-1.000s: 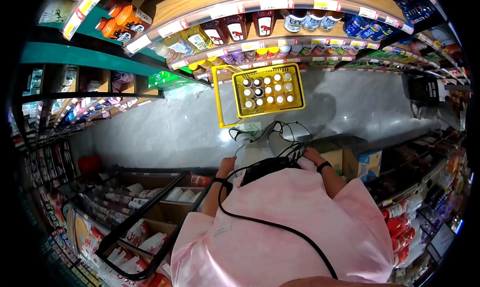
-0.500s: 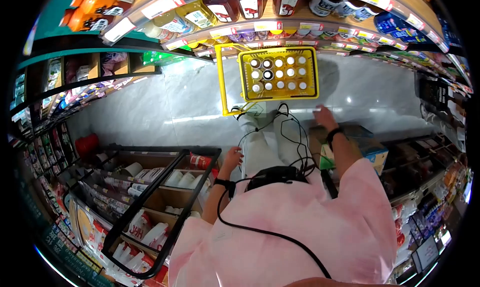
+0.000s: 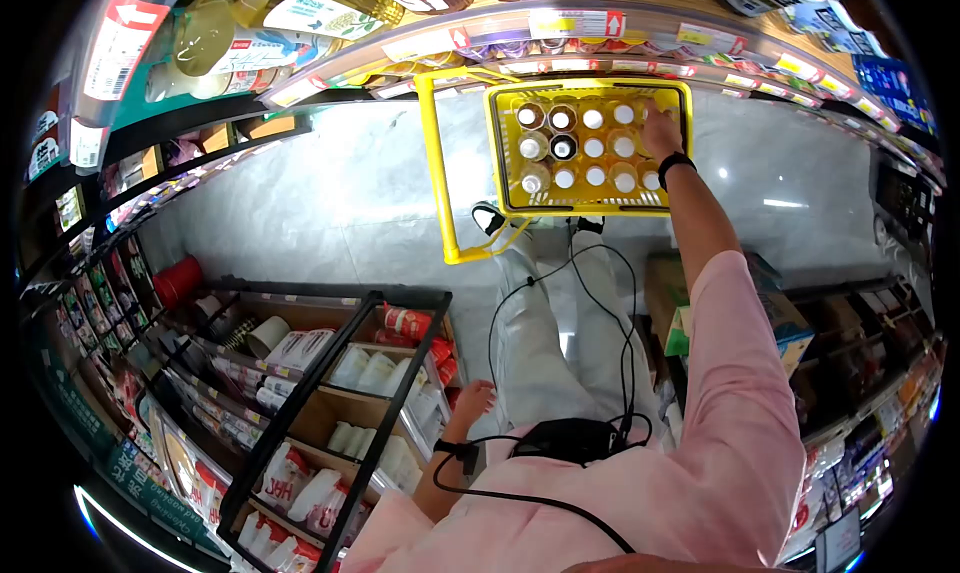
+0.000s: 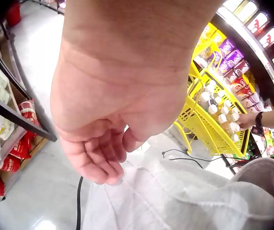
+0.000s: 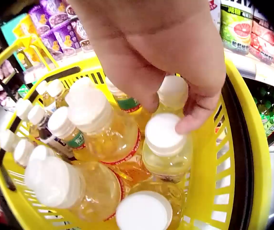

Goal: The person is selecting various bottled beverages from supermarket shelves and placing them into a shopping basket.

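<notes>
My right hand (image 3: 661,133) reaches into the right end of a yellow basket (image 3: 690,113) holding several white-capped bottles. In the right wrist view, the thumb and fingers of my right hand (image 5: 166,62) curl round a bottle's white cap (image 5: 173,88), partly hidden by the hand. One fingertip touches a neighbouring white cap (image 5: 165,133) on a bottle of pale liquid. Low beside the body, my left hand (image 3: 472,403) holds nothing; in the left wrist view, the left hand (image 4: 113,110) hangs with loosely curled fingers.
The basket's yellow handle (image 3: 437,173) leans out to the left. Shelves of drinks (image 3: 560,23) rise beyond the basket. A black-framed rack (image 3: 330,413) stands at lower left, cartons (image 3: 785,318) at right. Black cables (image 3: 575,258) hang before the legs.
My right hand has moved forward from beside the body into the basket and curled round a bottle cap. The shelves and basket appear nearer. My left hand remains low beside the body.
</notes>
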{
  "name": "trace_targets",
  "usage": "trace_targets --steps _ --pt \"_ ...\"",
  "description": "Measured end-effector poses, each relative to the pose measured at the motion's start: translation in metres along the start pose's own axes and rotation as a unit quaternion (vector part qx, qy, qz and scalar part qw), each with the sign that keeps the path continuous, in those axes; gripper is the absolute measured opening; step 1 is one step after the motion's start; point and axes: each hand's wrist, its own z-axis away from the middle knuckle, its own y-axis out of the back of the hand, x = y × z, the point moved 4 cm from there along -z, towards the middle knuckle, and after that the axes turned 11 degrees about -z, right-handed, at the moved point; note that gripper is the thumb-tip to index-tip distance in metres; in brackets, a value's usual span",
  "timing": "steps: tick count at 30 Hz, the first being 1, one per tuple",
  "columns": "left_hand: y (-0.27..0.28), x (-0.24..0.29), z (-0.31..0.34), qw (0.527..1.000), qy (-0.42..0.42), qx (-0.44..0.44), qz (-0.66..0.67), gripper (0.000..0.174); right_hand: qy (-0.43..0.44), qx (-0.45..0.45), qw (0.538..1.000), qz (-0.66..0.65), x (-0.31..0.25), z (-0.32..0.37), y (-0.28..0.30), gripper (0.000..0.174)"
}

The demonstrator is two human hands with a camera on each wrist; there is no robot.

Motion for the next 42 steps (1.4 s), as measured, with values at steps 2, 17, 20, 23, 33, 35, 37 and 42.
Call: trace_targets --steps 2,17,20,23,33,35,37,42 --pt "-0.004 0.004 0.006 1.000 -0.012 0.000 -0.008 0.026 0.004 0.032 0.999 -0.039 0.008 0.005 -0.001 0.048" --pt "0.063 0.194 0.128 0.891 -0.343 0.219 -0.204 0.025 0.271 0.155 0.901 -0.301 -0.127 0.344 0.340 0.034" --pt "0.061 0.301 0.216 0.776 -0.495 0.294 -0.257 0.028 0.359 0.085 0.895 -0.251 -0.165 0.428 0.420 0.027" --pt "0.014 0.379 0.367 0.710 -0.631 0.226 -0.215 0.038 0.365 0.057 0.897 -0.244 -0.189 0.502 0.468 0.031" --pt "-0.115 0.401 0.554 0.616 -0.778 -0.077 -0.090 0.072 0.523 0.114 0.771 -0.346 -0.204 0.571 0.482 0.027" --pt "-0.115 0.395 0.556 0.624 -0.778 -0.058 -0.039 0.060 0.426 0.146 0.810 -0.375 -0.199 0.593 0.482 0.034" --pt "-0.110 0.397 0.549 0.618 -0.780 -0.081 0.061 0.057 0.471 0.102 0.757 -0.441 -0.186 0.587 0.461 0.052" --pt "-0.086 0.398 0.550 0.604 -0.779 -0.024 0.168 0.051 0.462 -0.150 0.684 -0.545 -0.174 0.585 0.394 0.082"
